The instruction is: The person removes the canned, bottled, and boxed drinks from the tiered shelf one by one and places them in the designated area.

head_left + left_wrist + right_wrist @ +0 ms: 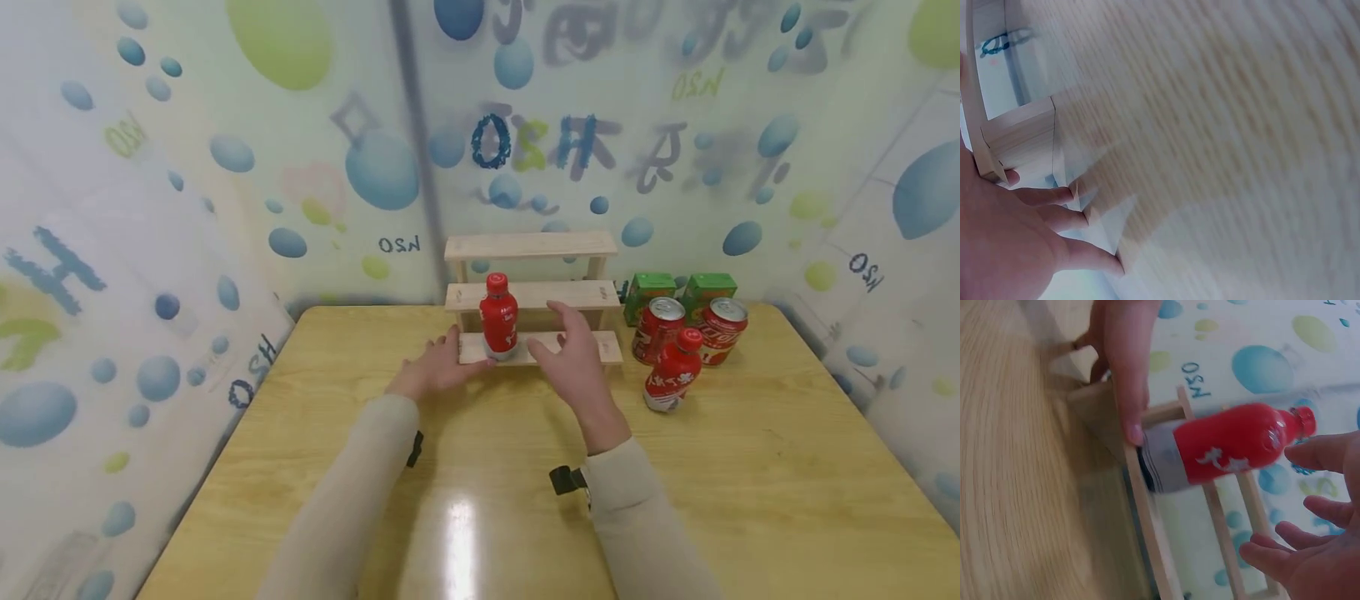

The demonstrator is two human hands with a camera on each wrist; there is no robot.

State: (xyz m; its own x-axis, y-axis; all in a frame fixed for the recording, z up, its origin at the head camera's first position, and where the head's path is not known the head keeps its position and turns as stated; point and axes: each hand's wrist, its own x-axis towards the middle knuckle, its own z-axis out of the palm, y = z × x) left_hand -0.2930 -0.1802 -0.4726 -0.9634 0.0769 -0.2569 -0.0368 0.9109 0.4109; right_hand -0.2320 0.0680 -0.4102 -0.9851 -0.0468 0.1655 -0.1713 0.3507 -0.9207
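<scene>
A red bottle (pixel 499 321) with a red cap stands on the lowest step of a small wooden three-step shelf (pixel 558 294) at the back of the table. My left hand (pixel 448 357) lies flat on the table, its straight fingers (pixel 1054 196) touching the left end of the lowest step (pixel 1021 142), just beside the bottle's base (pixel 1159 464). My right hand (pixel 561 332) hovers open just right of the bottle (pixel 1235 447), fingers (pixel 1310 506) spread and apart from it.
To the right of the shelf stand a second red bottle (pixel 671 372), two red cans (pixel 658 330) (pixel 723 331) and two green cartons (pixel 649 291) (pixel 708 287). The yellow wooden table (pixel 480 500) is walled in by bubble-patterned panels.
</scene>
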